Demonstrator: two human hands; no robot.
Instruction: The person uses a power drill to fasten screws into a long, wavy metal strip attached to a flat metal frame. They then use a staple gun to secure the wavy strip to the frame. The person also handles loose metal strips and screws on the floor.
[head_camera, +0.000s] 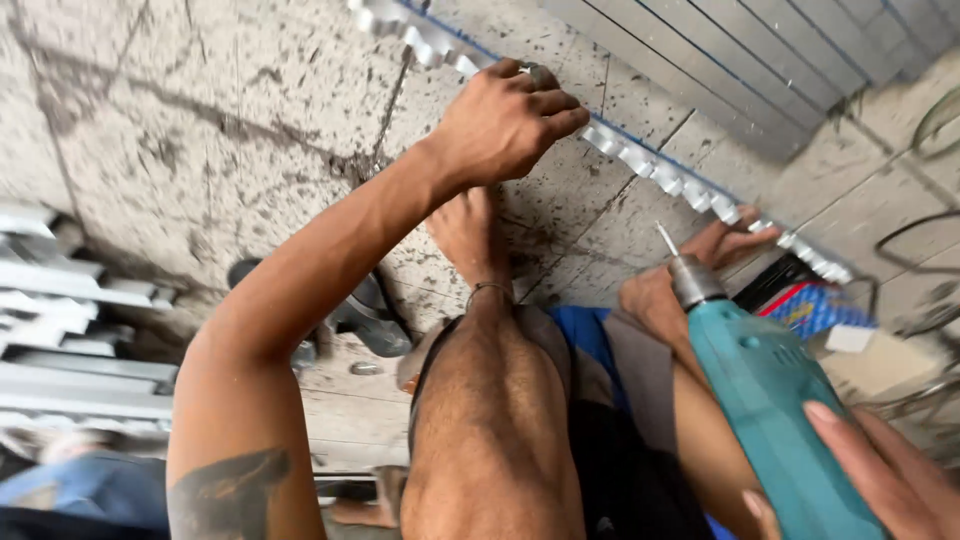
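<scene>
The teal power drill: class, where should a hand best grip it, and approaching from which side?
Grip the teal power drill around its thick rear body, from behind and the right, as the right hand does. Its chuck and thin bit point forward, so keep fingers off that end.

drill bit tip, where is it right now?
In the head view, the drill bit sits right of centre, on the teal drill held by the right hand, pointing up toward the notched metal strip, just short of it.
</scene>
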